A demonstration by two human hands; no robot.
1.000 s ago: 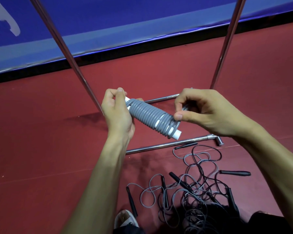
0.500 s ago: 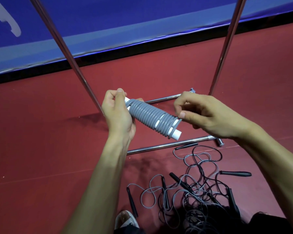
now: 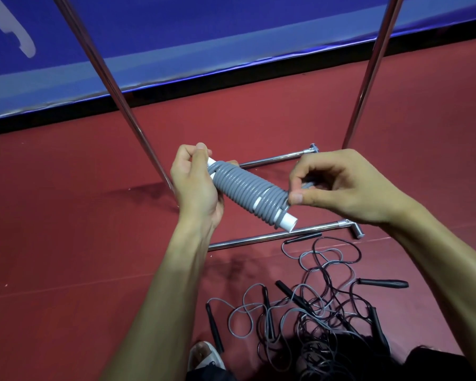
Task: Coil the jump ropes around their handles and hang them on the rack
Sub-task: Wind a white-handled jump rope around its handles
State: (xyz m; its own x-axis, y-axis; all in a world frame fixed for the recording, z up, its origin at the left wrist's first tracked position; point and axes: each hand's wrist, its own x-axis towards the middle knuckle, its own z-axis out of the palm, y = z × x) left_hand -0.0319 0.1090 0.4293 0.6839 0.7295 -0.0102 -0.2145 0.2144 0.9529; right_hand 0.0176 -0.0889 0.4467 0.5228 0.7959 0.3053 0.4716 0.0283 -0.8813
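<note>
The coiled jump rope [image 3: 248, 191] runs from the fingers of the left hand [image 3: 195, 188] at its far end to the fingers of the right hand [image 3: 349, 185] by its near end. The rack [image 3: 113, 86] stands behind the fingers. Loose ropes [image 3: 313, 303] lie on the floor [image 3: 66, 243] below the right fingers, nearer the person.

red floor [image 3: 66, 243]: tangled jump ropes [image 3: 322, 306], rack base [image 3: 272, 237].

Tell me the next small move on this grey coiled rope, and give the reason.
Probably tuck the pinched end under the last turns. The grey rope already covers most of the white handles; the left hand grips one end, the right hand pinches a short stretch of rope by the other, so securing seems next.
</note>
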